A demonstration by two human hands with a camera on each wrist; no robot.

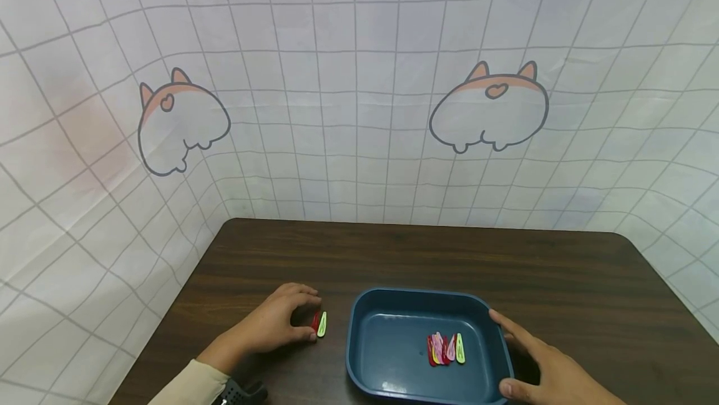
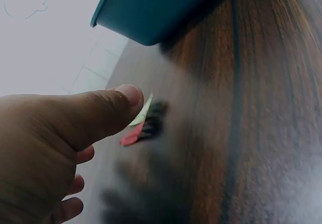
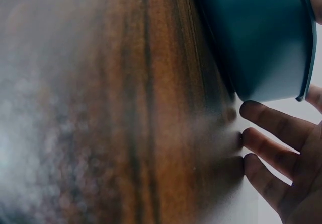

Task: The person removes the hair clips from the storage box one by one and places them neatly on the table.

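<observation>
Broadly, the dark table [image 1: 562,280] carries a blue tray [image 1: 359,336], steadied by the right hand [image 1: 547,364] with relaxed fingers against its rim; beside it, two hair clips [image 1: 319,324] are best pinched singly by the curled left hand [image 1: 275,324], thumb touching them.

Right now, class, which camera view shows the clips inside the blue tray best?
The head view: it looks down into the blue tray and shows the clips clustered on its floor. Both wrist views show only the tray's outer wall, so those clips are hidden there.
</observation>
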